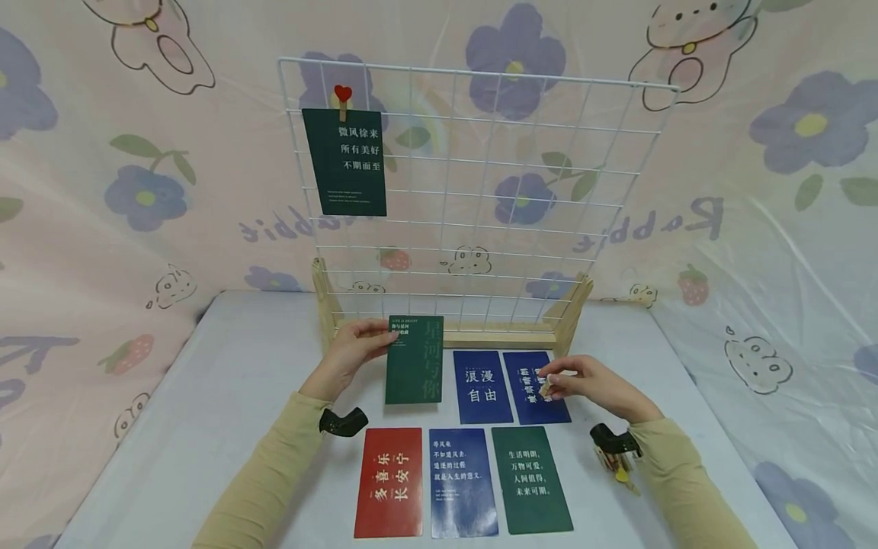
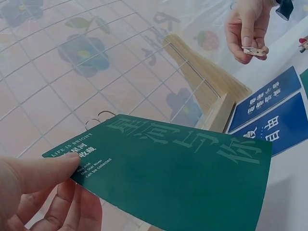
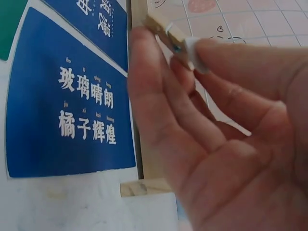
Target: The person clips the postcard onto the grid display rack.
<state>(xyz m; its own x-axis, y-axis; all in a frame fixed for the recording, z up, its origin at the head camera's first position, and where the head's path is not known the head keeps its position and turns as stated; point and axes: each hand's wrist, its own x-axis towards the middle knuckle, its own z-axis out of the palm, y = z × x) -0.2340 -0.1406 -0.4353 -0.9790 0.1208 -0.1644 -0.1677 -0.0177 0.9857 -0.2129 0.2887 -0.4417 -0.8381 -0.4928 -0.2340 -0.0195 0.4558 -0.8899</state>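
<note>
My left hand (image 1: 351, 353) pinches a green card (image 1: 414, 362) by its upper left edge, thumb on the printed face. In the left wrist view the green card (image 2: 183, 178) is tilted in front of the wire grid. My right hand (image 1: 588, 385) pinches a small wooden clothespin (image 1: 546, 387) between thumb and fingers, above a blue card (image 1: 528, 412). The right wrist view shows the clothespin (image 3: 168, 36) close up, with a whitish piece by the thumb. A second green card (image 1: 346, 171) hangs on the white wire grid (image 1: 466, 160) under a red heart clothespin (image 1: 343, 99).
The grid stands in a wooden base (image 1: 480, 337) at the back of the white table (image 1: 261, 381). Another blue card (image 1: 482, 396) lies before it. Nearer lie a red card (image 1: 389, 488), a blue card (image 1: 463, 511) and a green card (image 1: 531, 511). Several clothespins (image 1: 620, 473) lie below the right wrist.
</note>
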